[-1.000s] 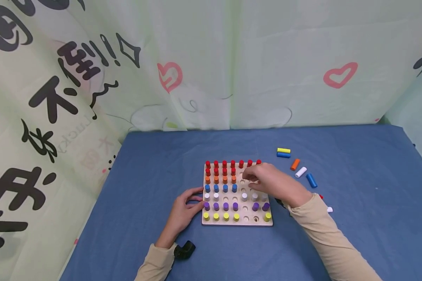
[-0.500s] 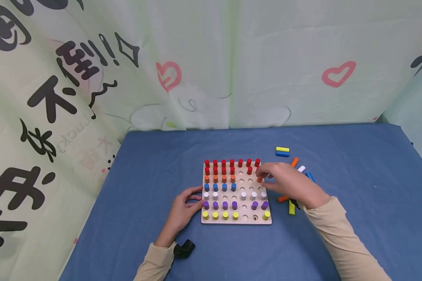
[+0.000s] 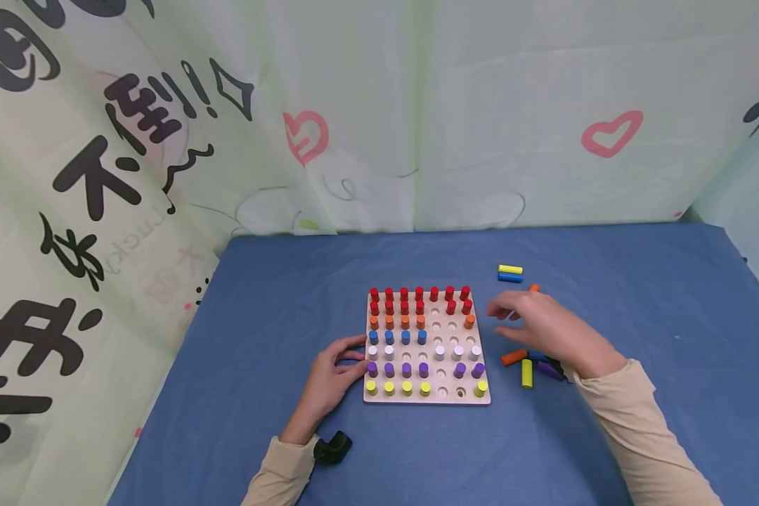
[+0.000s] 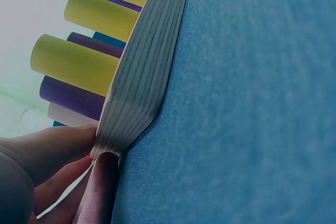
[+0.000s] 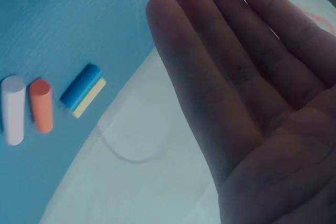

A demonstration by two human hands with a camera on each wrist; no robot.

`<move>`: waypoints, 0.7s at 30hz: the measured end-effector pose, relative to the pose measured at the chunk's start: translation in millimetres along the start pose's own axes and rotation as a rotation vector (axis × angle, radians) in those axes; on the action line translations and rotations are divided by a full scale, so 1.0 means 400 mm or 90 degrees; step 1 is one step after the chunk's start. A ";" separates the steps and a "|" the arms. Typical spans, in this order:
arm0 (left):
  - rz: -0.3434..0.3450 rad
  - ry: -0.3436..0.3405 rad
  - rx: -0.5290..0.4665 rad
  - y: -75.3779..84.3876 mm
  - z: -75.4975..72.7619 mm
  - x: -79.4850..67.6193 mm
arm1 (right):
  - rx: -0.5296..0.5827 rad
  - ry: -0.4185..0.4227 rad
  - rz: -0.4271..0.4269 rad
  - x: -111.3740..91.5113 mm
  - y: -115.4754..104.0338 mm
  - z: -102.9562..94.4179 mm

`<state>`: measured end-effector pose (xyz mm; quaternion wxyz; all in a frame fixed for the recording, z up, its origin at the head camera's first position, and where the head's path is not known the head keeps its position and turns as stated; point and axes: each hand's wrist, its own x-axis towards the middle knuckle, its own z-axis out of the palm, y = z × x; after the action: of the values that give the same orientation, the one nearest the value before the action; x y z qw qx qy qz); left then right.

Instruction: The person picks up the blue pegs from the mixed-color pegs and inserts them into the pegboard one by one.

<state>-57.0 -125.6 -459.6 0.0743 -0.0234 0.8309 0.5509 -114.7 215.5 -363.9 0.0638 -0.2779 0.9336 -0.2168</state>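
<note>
Across the top of the frame hangs the curtain point(image 3: 493, 140), with the blue-covered counter point(image 3: 278, 295) spread beneath it. Just below the frame's centre the board point(image 3: 414, 379) lies on the counter, squared to the person, apparently so that every row is in easy reach. At its left edge the left grip point(image 3: 332, 374) pinches the board's side; the left wrist view shows one digit against the upper rim and another lower down. It seems to be there to keep the board from sliding. The right grip point(image 3: 539, 327) hovers right of centre, just beside the board, its fingers extended and holding nothing, a handy spot between board and spare pegs.

The standing pegs point(image 3: 422, 337) sit upright in rows sorted by colour, red at the top and yellow at the bottom, presumably held upright by their holes. An orange peg point(image 3: 469, 321) stands alone at the right end of its row. The loose pegs point(image 3: 527, 373) lie on their sides right of the board, probably left there to suit the right grip; some are partly hidden by it.
</note>
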 end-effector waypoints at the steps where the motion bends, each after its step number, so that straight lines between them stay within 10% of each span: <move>1: 0.000 0.000 -0.001 0.000 0.001 0.000 | -0.002 0.000 0.002 -0.003 0.004 0.000; 21: 0.003 -0.001 -0.002 0.000 0.000 0.000 | -0.003 -0.039 0.065 -0.059 0.066 0.003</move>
<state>-57.0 -125.6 -459.7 0.0735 -0.0213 0.8300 0.5524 -107.5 247.7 -376.6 0.1027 -0.2369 0.9447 -0.2024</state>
